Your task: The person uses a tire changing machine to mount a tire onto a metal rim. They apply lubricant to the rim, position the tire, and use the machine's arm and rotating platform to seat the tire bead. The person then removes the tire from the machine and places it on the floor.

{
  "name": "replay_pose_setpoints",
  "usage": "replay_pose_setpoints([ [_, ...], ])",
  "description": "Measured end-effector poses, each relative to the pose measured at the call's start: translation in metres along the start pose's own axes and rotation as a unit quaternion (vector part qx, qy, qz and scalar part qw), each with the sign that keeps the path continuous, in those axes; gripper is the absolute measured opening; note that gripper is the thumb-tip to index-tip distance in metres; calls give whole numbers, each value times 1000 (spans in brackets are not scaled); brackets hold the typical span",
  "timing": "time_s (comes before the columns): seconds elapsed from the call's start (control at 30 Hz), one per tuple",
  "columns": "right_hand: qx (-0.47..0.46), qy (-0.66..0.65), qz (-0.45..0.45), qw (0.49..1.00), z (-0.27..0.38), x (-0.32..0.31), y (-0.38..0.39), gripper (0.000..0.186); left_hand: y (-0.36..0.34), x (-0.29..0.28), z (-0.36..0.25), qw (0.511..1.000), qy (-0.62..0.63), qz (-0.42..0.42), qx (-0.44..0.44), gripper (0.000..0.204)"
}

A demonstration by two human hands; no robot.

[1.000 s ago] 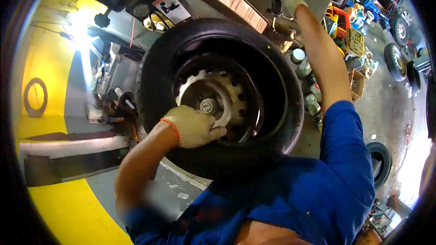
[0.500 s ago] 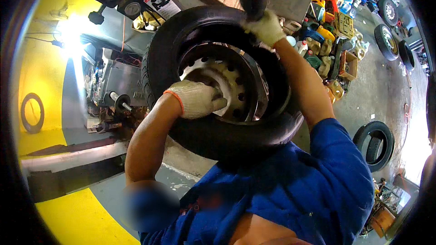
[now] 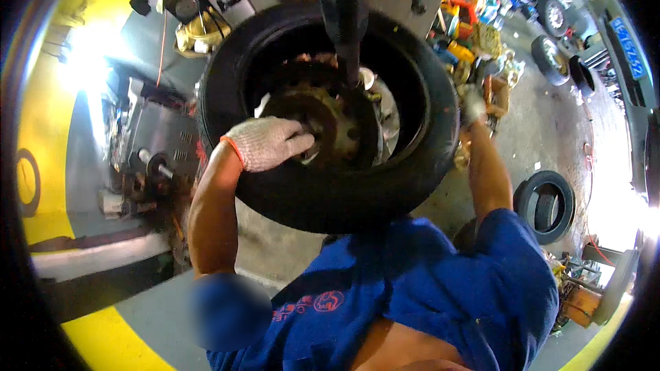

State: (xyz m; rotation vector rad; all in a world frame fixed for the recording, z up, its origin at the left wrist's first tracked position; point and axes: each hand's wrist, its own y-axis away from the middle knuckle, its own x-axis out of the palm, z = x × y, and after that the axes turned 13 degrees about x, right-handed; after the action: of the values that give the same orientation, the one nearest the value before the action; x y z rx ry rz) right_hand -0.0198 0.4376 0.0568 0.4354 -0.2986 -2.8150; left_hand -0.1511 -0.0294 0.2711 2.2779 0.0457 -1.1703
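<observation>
A black tyre [image 3: 323,203] sits at a tilt around a steel wheel rim [image 3: 344,134] in front of me. My left hand [image 3: 268,143], in a white knit glove with an orange cuff, reaches over the tyre's near left side. Its fingers stretch toward the rim's centre, with no tool visible in them. Down into the tyre's opening comes a dark vertical machine arm [image 3: 340,20], its lower end close to the rim's far edge. Just beyond the tyre's right side is my gloved right hand [image 3: 471,104], its fingers smeared and partly lost against the background.
A tyre machine with a gauge [image 3: 187,7] stands at far left, with a yellow container [image 3: 199,33] beside it. Bottles and jugs [image 3: 459,51] crowd the floor at far right. Loose tyres [image 3: 570,209] lie farther right. A shaft with a dark disc [image 3: 157,163] is at left.
The dark machine arm now reaches down into the tyre's opening. My right hand has left the arm and moved right and nearer, past the tyre's side. My left hand's fingers have straightened.
</observation>
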Motion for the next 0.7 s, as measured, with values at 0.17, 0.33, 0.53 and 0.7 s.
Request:
replay_pose_setpoints([
  [0.17,58,-63,146,986,-53,4,122,54,28,25,14,984,-172,-18,49,50],
  [0.33,67,-115,220,966,-48,-46,111,58,121,75,7,988,-120,-97,13,41],
  [0.53,170,-234,411,864,-48,-72,77,64,150,145,-4,952,-134,-269,53,36],
  [0.7,198,-209,465,837,-65,-29,55,68,141,210,-59,848,-202,-483,87,31],
])
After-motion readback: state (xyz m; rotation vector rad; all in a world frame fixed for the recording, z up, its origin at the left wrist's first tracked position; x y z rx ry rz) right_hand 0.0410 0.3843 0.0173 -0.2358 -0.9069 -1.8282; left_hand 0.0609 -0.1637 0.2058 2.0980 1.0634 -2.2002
